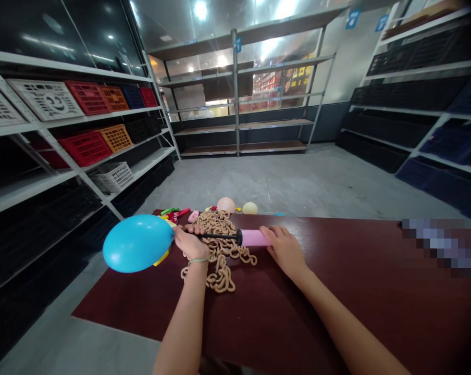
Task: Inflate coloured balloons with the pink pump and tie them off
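A hand balloon pump (255,238) with a pink barrel and a black rod lies level above the table, held between both hands. My left hand (191,244) is closed around the pump's black end, right at the neck of an inflated blue balloon (138,243). The neck itself is hidden by the fingers. My right hand (284,249) wraps the far end of the pink barrel. A stretch of the rod shows between the left hand and the barrel. Underneath, a heap of tan cord (221,271) is spread in loops on the dark red table (337,297).
Limp coloured balloons (176,212) lie behind my left hand. A small pink balloon (225,204) and a pale yellow one (250,208) sit by the table's far edge. Shelves with crates (89,98) stand left; a metal rack (236,104) stands across the floor.
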`<state>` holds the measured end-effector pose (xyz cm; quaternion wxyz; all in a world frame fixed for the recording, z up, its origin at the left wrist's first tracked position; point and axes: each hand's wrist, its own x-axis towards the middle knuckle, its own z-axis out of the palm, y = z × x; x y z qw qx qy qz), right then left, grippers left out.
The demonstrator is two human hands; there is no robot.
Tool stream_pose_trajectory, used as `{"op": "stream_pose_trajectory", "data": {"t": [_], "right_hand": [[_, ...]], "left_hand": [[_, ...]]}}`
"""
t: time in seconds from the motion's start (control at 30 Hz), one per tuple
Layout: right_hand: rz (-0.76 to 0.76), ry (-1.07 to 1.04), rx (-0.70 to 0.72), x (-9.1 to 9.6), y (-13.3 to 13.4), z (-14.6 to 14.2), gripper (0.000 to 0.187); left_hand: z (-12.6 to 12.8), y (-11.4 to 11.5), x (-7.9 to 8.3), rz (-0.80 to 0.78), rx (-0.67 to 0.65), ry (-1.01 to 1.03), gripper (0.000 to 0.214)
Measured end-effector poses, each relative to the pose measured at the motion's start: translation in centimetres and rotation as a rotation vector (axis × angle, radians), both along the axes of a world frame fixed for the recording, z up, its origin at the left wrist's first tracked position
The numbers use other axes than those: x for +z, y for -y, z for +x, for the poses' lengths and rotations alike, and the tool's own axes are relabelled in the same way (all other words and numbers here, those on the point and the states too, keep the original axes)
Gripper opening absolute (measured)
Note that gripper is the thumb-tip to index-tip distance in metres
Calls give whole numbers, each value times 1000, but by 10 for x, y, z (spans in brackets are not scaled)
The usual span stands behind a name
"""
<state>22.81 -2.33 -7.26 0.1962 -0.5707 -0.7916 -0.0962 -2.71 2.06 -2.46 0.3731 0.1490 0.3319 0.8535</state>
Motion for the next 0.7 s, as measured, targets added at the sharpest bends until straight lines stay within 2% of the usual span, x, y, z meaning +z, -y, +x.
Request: {"op": "stream_pose_trajectory", "data": {"t": [0.1, 0.17, 0.33, 0.47, 0.57, 0.7], "right_hand": [[-11, 4, 6, 2, 1, -1, 52], [-36, 23, -23, 4, 5, -8, 51], [-123, 53, -84, 6, 16, -34, 49], [-141, 43, -60, 2, 19, -44, 52], [-107, 51, -9, 0, 15, -39, 53], [-57, 54, -3, 2, 6, -17, 55]], "left_hand": [[-5, 0, 6, -22, 97, 72, 25], [-1, 1, 7, -24, 99, 94, 27], [32, 6, 0, -46, -39, 42, 30], [52, 8, -9, -36, -118, -2, 30], [46, 5, -10, -36, -112, -3, 31], [22, 0, 0, -36, -31, 17, 25]]}}
